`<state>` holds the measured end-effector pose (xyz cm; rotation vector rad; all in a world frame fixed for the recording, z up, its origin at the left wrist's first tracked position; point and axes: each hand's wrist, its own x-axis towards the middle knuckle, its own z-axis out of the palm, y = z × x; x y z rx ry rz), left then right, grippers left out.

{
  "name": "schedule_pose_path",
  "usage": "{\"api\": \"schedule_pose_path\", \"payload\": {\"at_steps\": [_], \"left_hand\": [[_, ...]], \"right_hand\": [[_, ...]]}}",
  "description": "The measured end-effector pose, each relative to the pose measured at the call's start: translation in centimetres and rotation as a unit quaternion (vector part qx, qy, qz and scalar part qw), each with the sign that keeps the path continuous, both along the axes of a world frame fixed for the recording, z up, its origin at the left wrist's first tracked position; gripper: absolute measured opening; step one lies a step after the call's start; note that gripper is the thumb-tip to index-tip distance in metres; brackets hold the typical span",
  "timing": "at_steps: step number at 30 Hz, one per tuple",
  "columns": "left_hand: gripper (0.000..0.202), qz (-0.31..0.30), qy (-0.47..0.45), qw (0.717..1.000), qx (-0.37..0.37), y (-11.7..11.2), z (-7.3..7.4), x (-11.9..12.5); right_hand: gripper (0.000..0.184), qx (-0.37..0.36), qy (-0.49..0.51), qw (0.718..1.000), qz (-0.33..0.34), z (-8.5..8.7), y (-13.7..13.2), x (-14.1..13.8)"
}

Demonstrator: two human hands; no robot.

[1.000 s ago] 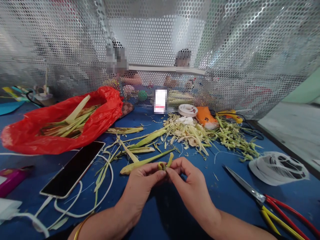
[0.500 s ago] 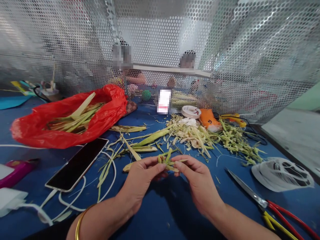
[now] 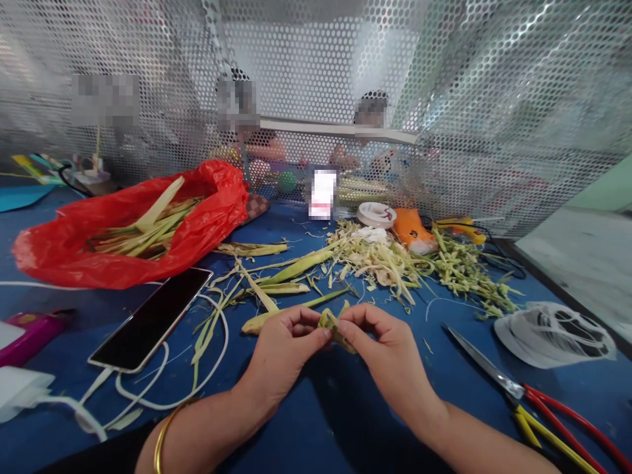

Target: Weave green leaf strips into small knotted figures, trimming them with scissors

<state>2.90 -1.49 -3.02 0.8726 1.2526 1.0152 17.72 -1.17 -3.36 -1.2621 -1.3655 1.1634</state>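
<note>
Above the blue tabletop (image 3: 301, 421), both hands meet around a small piece of folded yellow-green leaf strip (image 3: 328, 320). My left hand (image 3: 289, 342) is closed, its thumb and fingertips pinching the piece from the left. From the other side my right hand (image 3: 380, 345) pinches it too, thumb over the strip and fingers curled behind. Fingers hide part of the piece. Just beyond the hands lie long green and dry leaf strips (image 3: 296, 268), and a dry pale strip (image 3: 254, 324) lies beside my left hand.
A red plastic bag (image 3: 128, 263) of leaves and a phone (image 3: 153, 322) with white cables lie left. Shredded strips (image 3: 382, 260), a tape roll (image 3: 376, 214) and an orange packet (image 3: 413, 230) are behind. Scissors (image 3: 513, 388) and a white cord bundle (image 3: 548, 336) lie right. People sit beyond the perforated screen (image 3: 316, 79).
The leaf piece looks more compact between my fingers; the loose ends that stuck out are now mostly folded in or covered. Both hands stay in place, and the view has shifted slightly.
</note>
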Motion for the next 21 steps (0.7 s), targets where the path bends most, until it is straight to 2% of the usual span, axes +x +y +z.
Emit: {"api": "schedule_pose_path", "payload": {"at_steps": [7, 15, 18, 21], "left_hand": [[0.024, 0.019, 0.032, 0.999, 0.012, -0.07, 0.04, 0.02], [0.01, -0.029, 0.159, 0.98, 0.114, -0.23, -0.2, -0.07], [0.007, -0.035, 0.189, 0.971, 0.142, -0.33, -0.18, -0.15], [0.011, -0.055, 0.216, 0.96, 0.171, -0.4, -0.05, -0.32]], "right_hand": [[0.015, 0.002, -0.076, 0.997, -0.009, 0.1, -0.04, 0.04], [0.016, 0.013, -0.087, 0.996, 0.001, -0.04, -0.39, 0.01], [0.006, 0.018, -0.056, 0.998, 0.002, -0.18, -0.36, 0.11], [0.023, -0.004, -0.016, 1.0, 0.014, -0.25, -0.01, 0.26]]}}
